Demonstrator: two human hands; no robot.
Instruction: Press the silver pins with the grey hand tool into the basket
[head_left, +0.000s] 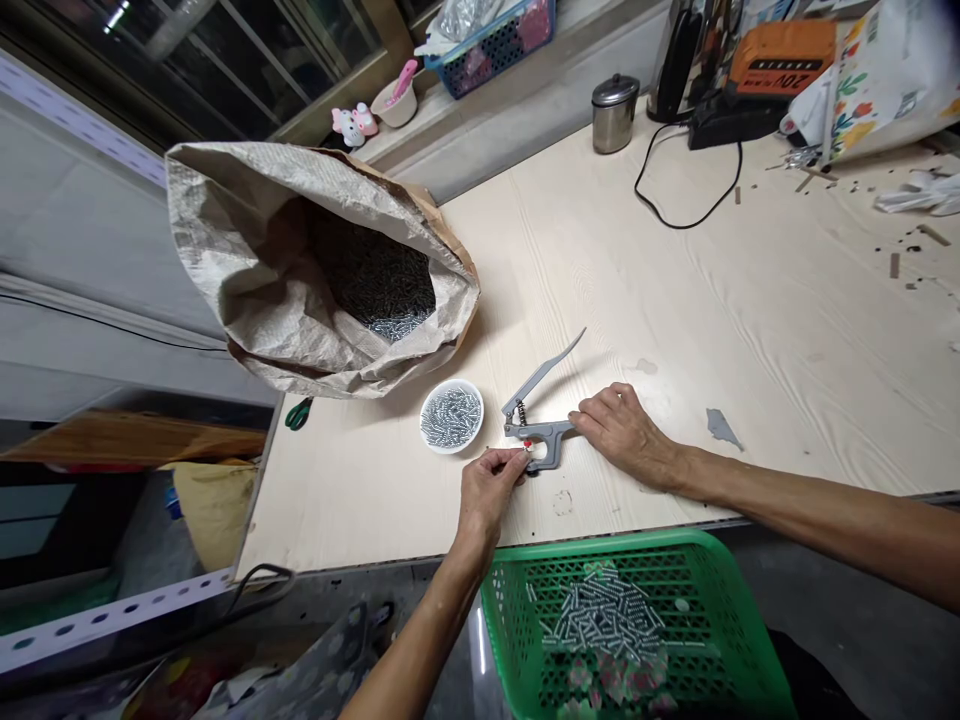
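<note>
A pale wooden bench (675, 300) is seen from its near edge. Toward its left edge, an opened paper sack (255, 300) is slumped on its side, and small metal pieces are shown in its mouth. Below the near edge, a green basket (600, 545) is set, with more such pieces heaped inside.

Close to the near edge, a grey hand press (544, 435) is laid on the bench, its upper lever raised toward the far side. Just left of it, a white bowl (422, 418) of metal pieces is placed.

The lower handle of the press is covered by the right hand (622, 435); whether it is clasped cannot be told. A small part (527, 450), too tiny to identify, is pinched at the press head by the left hand (487, 490).
</note>
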